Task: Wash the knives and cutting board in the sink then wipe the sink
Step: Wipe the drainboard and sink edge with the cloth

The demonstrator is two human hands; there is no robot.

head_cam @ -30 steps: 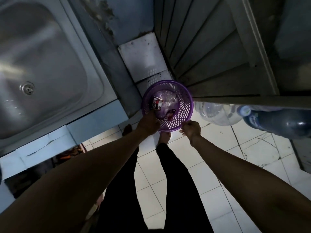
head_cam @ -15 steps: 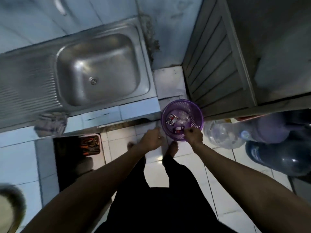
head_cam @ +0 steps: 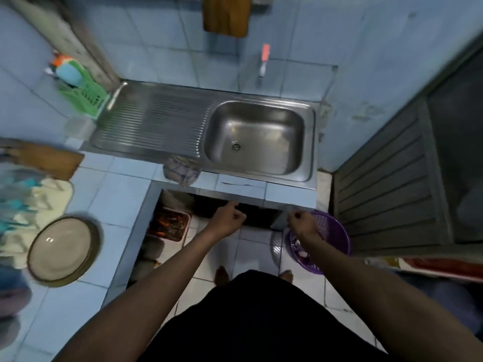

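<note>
The steel sink [head_cam: 309, 142] sits in the blue tiled counter, its basin bare and a ribbed drainboard [head_cam: 151, 126] to its left. A crumpled cloth [head_cam: 183, 168] lies on the sink's front edge. One wooden cutting board [head_cam: 227, 17] hangs on the wall above, and another wooden board [head_cam: 49, 160] lies on the left counter. A blurred metal utensil [head_cam: 115, 96] rests at the drainboard's far left corner. My left hand [head_cam: 228, 218] and right hand [head_cam: 303, 222] hover below the counter edge with fingers loosely curled, holding nothing.
A purple basket [head_cam: 332, 236] with scraps stands on the floor under my right hand. A red-handled tap [head_cam: 264, 61] juts from the wall. A green rack [head_cam: 83, 90] holds a sponge at far left. A plate [head_cam: 62, 250] sits on the left counter. A louvred door [head_cam: 386, 178] stands at right.
Both hands have let go of the purple basket and risen away from it. My view has lifted from the floor up to the sink and wall.
</note>
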